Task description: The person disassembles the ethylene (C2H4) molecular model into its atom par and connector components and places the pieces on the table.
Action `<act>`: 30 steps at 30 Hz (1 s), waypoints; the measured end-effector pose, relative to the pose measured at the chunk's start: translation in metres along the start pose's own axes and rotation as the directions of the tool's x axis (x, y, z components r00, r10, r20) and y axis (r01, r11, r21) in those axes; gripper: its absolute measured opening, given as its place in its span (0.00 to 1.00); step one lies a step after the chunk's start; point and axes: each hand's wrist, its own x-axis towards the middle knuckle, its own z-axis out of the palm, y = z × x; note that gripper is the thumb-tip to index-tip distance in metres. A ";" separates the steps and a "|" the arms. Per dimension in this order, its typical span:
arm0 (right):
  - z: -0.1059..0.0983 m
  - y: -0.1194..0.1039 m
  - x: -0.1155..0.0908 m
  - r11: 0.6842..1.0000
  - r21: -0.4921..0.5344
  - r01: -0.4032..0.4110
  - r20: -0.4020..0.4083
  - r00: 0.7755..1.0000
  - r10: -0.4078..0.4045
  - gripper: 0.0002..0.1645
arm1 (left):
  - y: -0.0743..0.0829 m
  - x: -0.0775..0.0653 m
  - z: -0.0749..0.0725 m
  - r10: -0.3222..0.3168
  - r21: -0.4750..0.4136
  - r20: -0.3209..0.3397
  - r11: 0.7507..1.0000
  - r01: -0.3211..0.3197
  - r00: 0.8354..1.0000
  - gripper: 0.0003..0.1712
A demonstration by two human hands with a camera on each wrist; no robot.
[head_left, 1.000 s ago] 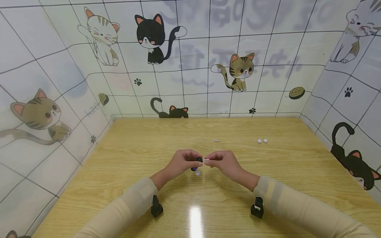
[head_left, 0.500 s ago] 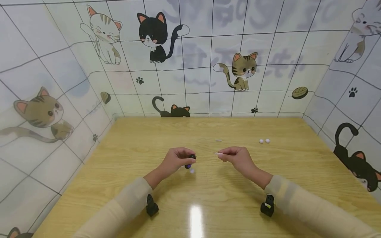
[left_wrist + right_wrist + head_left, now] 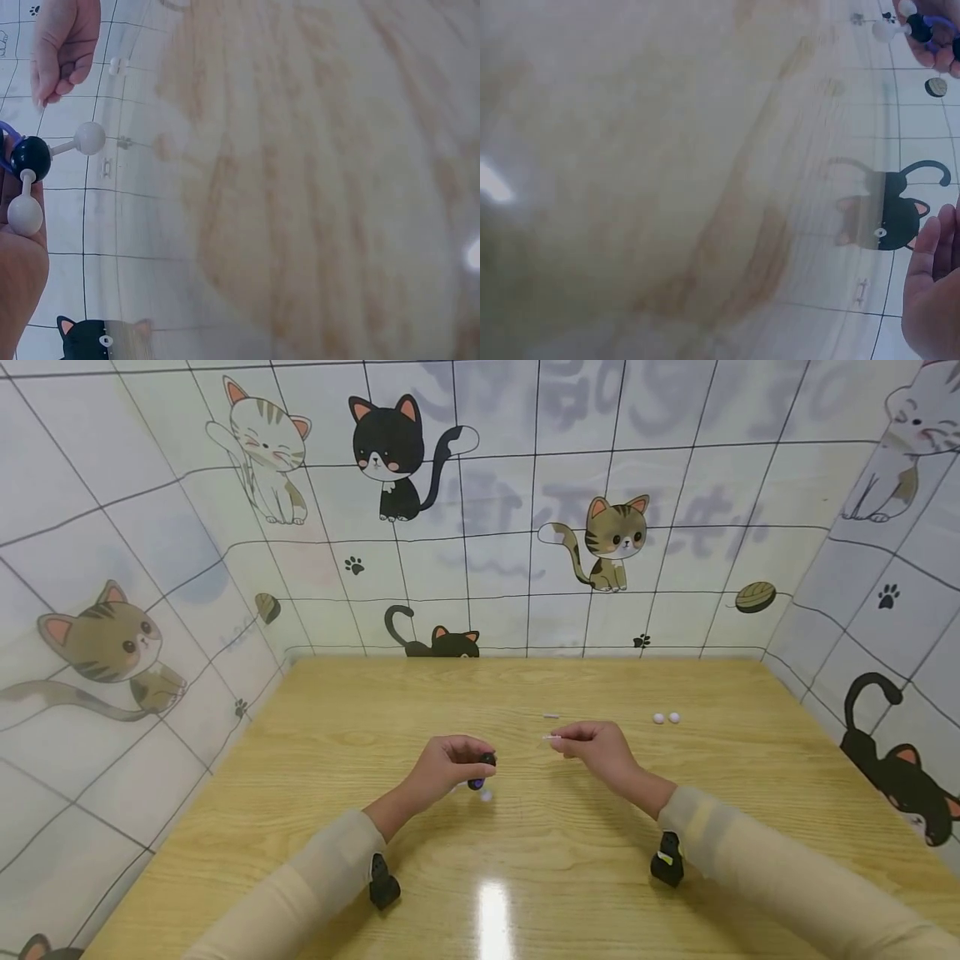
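Observation:
My left hand (image 3: pixel 446 767) holds a ball-and-stick molecular model (image 3: pixel 477 783) over the table. In the left wrist view, the model shows a black ball (image 3: pixel 31 158) with two white balls (image 3: pixel 91 139) on short white pegs. Purple curved links (image 3: pixel 9 135) join on its other side, partly hidden by the left edge. Apart from it, to the right, my right hand (image 3: pixel 603 753) pinches a small white connector peg (image 3: pixel 551 737) between thumb and fingertips. The right wrist view catches the model (image 3: pixel 920 28) at its top corner.
A loose white connector peg (image 3: pixel 551 716) lies on the wooden table (image 3: pixel 420 693) just beyond my right hand. Farther right sit two white balls (image 3: pixel 658 718) side by side. Cat-patterned cloth walls (image 3: pixel 495 560) close off the back and sides.
One second ago both hands met, with the white peg at the model's black ball. The hands have since parted, the right moving right with the peg and then slightly farther from the body.

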 end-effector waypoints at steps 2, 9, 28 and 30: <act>-0.001 0.001 0.007 1.000 -0.013 -0.010 0.004 1.000 0.010 0.16 | 0.001 0.000 0.001 -0.005 0.001 0.000 1.000 0.005 1.000 0.15; -0.004 0.008 0.032 0.999 -0.032 -0.035 -0.016 0.999 0.035 0.14 | 0.002 0.002 0.002 -0.013 0.001 -0.001 1.000 0.013 1.000 0.18; -0.002 0.026 0.060 0.963 -0.196 -0.187 -0.098 0.980 0.170 0.14 | -0.001 0.005 0.004 -0.032 0.009 0.002 0.999 0.032 0.999 0.18; -0.002 0.023 0.061 0.956 -0.233 -0.179 -0.103 0.982 0.159 0.14 | -0.001 0.005 0.003 -0.031 0.015 0.004 0.999 0.031 1.000 0.19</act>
